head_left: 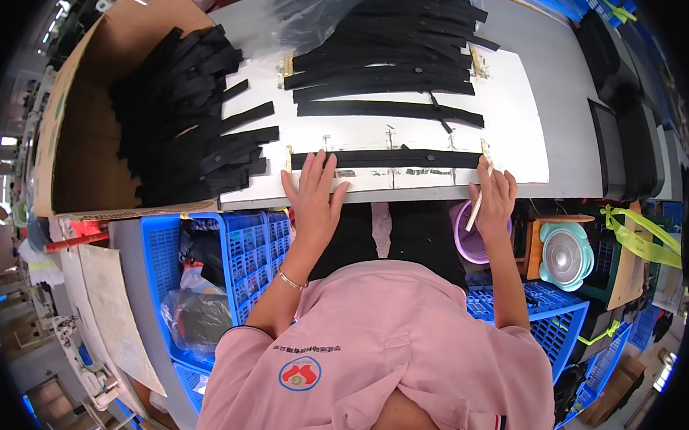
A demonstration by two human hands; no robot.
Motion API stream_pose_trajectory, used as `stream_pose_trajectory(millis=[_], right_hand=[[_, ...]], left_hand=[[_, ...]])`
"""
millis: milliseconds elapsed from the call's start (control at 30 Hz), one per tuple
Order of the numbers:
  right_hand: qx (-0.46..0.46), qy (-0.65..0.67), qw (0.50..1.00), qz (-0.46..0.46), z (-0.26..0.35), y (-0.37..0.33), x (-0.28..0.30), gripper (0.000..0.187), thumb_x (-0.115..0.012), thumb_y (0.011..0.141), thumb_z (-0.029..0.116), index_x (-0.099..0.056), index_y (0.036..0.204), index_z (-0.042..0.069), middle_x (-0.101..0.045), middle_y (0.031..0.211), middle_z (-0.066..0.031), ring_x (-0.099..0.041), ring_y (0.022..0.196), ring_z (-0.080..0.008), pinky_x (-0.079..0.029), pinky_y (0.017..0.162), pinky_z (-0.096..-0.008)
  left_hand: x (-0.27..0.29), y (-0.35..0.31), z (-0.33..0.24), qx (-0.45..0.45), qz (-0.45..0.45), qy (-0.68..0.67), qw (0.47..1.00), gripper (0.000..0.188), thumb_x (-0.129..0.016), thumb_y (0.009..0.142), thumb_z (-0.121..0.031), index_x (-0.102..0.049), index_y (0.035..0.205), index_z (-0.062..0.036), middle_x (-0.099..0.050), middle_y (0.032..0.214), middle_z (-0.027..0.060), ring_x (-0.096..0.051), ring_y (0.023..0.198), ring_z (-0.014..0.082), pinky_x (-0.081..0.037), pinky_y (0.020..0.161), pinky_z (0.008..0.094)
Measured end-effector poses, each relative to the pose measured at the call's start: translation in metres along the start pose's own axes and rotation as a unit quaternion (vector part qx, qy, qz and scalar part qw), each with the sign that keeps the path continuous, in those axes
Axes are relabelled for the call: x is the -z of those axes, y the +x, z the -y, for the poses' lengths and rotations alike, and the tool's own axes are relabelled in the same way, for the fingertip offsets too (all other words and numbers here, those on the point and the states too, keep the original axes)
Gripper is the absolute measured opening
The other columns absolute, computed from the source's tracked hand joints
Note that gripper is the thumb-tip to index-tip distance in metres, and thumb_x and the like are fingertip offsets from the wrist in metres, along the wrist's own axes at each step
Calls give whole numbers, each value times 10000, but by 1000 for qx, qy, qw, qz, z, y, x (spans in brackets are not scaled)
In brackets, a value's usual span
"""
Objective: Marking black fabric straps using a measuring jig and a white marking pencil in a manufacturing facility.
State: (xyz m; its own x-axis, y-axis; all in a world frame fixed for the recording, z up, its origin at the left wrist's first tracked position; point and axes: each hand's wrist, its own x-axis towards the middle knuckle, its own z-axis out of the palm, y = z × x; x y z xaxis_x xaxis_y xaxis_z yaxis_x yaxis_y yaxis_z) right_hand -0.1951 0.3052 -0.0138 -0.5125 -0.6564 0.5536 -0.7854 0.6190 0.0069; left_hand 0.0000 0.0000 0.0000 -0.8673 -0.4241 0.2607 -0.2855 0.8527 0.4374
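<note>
A black fabric strip with a small round dark piece on it lies straight across a white board near the table's front edge. My left hand rests flat with fingers apart at the strip's left end. At the right end, the fingers of my right hand are closed round a slim white pen-like stick, its upper tip by the strip's end. Dark marks and tan tape pieces show on the board. Farther back lies another black strip, with several more strips stacked beyond it.
At the left, a cardboard box on its side holds a heap of black strips spilling onto the board. Clear plastic film covers part of the far stack. Below the table are blue crates, a purple bin and a teal fan.
</note>
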Motion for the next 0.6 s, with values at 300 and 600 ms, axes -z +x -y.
stream_pose_trajectory(millis=[300,600], right_hand=[[-38,6,999,-5,22,20,12,421,-703,899,69,-633,1314,44,-685,1228,-113,-603,1128,-248,-391,1086,-442],[-140,388,910,44,150,114,2,187,-627,975,122,-724,1097,20,-702,898,-78,-637,884,-236,-481,842,-353]], left_hand=[[7,-11,16,25,-49,10,998,605,-731,923,-302,-538,1457,-93,-479,1541,122,-371,1481,309,-61,1197,629],[3,-12,17,30,-73,28,996,629,-744,906,-339,-542,1459,-117,-504,1518,104,-401,1461,296,-121,1195,614]])
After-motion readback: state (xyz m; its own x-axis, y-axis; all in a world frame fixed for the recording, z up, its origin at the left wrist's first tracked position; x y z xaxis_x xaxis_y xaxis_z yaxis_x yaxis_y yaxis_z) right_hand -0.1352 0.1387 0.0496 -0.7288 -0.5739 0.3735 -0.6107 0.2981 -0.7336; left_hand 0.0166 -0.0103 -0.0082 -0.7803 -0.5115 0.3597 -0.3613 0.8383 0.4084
